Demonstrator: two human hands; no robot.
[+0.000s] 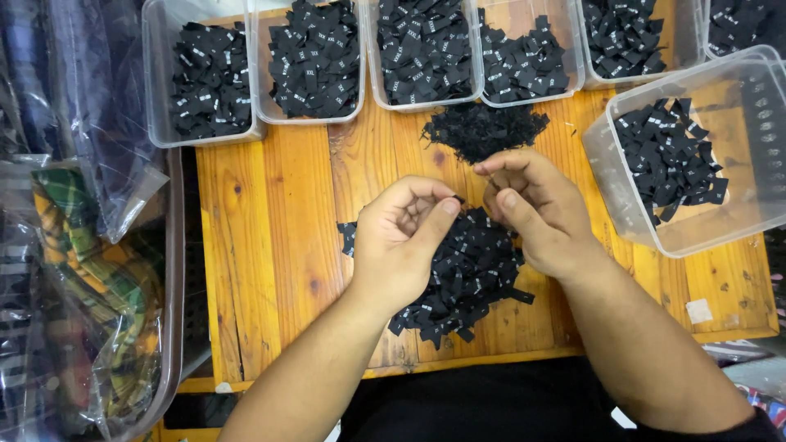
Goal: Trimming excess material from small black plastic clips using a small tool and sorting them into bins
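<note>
Stretching across the view, wooden table [278,245], row of clear plastic tubs [315,61] full of black size labels along the far edge, one more tub [696,155] tilted at right. Heaped mid-table under both hands, loose pile of black labels [471,274]. Left hand [401,237] curled, thumb and forefinger pinched on one small black label [458,199]. Right hand [532,205] half-closed just beside, fingertips bunched; contents impossible to tell.

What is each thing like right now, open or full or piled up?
Left hand: curled, pinching a small black label.
Right hand: curled, fingertips pinched together.
Label pile: loose heap on the table.
Scrap pile: small dark heap.
Tilted box: lidless, partly filled.
Row of boxes: lidless, holding labels.
Plastic bags: crumpled, holding cloth.
</note>
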